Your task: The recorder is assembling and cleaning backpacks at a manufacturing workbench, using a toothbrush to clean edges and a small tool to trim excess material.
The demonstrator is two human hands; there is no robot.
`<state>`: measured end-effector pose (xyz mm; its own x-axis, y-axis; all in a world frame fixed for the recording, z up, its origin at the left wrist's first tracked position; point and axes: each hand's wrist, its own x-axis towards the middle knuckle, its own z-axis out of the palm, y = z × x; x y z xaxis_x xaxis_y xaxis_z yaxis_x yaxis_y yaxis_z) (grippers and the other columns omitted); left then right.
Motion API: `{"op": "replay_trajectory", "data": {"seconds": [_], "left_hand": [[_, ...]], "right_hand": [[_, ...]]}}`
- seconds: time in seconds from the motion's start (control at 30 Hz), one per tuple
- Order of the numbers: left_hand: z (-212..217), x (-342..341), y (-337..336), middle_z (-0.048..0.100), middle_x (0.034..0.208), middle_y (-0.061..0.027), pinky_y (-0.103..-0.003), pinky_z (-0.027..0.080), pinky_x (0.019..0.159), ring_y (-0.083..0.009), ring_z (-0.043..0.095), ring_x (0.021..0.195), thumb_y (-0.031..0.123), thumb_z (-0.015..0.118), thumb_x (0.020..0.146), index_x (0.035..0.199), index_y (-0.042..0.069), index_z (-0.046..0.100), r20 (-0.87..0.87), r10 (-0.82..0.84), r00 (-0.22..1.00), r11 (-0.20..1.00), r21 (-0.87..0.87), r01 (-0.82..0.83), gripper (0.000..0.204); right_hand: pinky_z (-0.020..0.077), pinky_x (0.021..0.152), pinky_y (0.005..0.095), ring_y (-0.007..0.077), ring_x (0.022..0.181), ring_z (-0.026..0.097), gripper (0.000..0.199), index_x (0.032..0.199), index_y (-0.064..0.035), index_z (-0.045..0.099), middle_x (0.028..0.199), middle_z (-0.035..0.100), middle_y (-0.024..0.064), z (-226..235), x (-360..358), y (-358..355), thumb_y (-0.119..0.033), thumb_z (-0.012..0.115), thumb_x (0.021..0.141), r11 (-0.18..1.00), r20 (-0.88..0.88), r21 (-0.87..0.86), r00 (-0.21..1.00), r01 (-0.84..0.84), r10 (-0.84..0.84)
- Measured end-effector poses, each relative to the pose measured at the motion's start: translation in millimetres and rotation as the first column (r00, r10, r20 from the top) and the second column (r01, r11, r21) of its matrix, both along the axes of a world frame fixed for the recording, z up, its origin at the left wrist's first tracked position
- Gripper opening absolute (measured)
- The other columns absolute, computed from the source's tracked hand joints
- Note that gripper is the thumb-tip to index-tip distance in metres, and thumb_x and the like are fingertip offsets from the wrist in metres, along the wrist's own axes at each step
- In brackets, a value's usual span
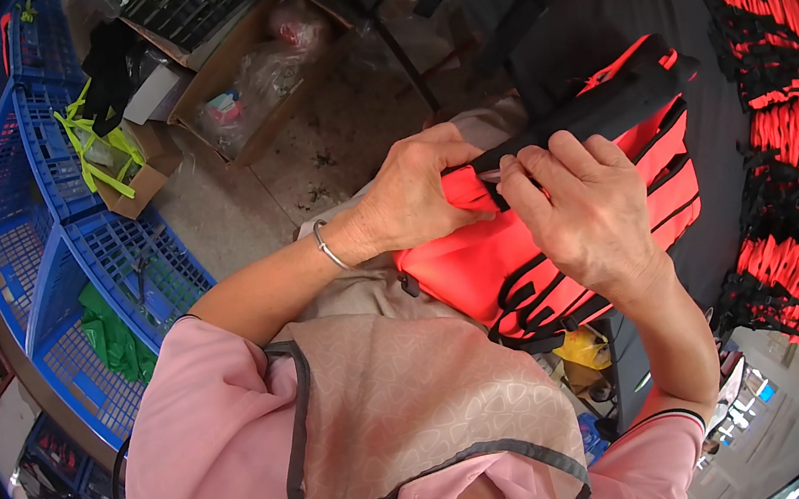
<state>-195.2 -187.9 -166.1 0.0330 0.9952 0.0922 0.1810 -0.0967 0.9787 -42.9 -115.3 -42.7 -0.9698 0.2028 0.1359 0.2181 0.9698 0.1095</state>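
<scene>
A bright red-orange fabric piece with black straps and black edging lies across my lap and the dark surface to the right. It looks like a vest or a bag; I cannot tell which. My left hand is closed on its upper edge, thumb and fingers gripping a red corner. Just beside it, my right hand has its fingers curled and pinching the black edge. Between the hands a small pale glint shows at the edge, too hidden to name. Black straps hang in loops below my right hand.
Blue plastic crates stand on the left, one with green fabric inside. Ahead are a cardboard box with plastic bags and a small box with yellow-green strips. Stacked red-and-black pieces line the right side.
</scene>
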Motion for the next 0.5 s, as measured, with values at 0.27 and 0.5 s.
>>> {"op": "replay_trajectory", "data": {"seconds": [0.27,0.5], "left_hand": [[-17,-2,3,0.058,0.086,-0.0082,-0.031,0.048,0.072,-0.0197,0.058,0.079,0.017,0.084,0.067,0.098,-0.001,0.069,0.026,0.017,1.000,1.000,0.022,-0.018,0.039],[-67,-9,14,0.061,0.098,-0.0135,-0.034,0.049,0.080,-0.0240,0.059,0.090,0.026,0.065,0.089,0.095,-0.001,0.070,0.120,0.092,0.989,0.992,-0.094,-0.081,0.028]], "right_hand": [[0.0482,0.071,0.0249,0.0104,0.077,0.058,0.030,0.107,-0.0034,0.066,0.098,0.066,0.0001,-10,25,34,-0.016,0.079,0.082,0.459,-0.202,-0.812,0.563,0.361,-0.801],[0.0357,0.058,0.0185,0.0032,0.069,0.044,0.033,0.111,-0.0040,0.056,0.083,0.048,-0.0058,-129,73,59,-0.014,0.075,0.087,0.278,-0.299,-0.937,-0.075,0.211,-0.951]]}}
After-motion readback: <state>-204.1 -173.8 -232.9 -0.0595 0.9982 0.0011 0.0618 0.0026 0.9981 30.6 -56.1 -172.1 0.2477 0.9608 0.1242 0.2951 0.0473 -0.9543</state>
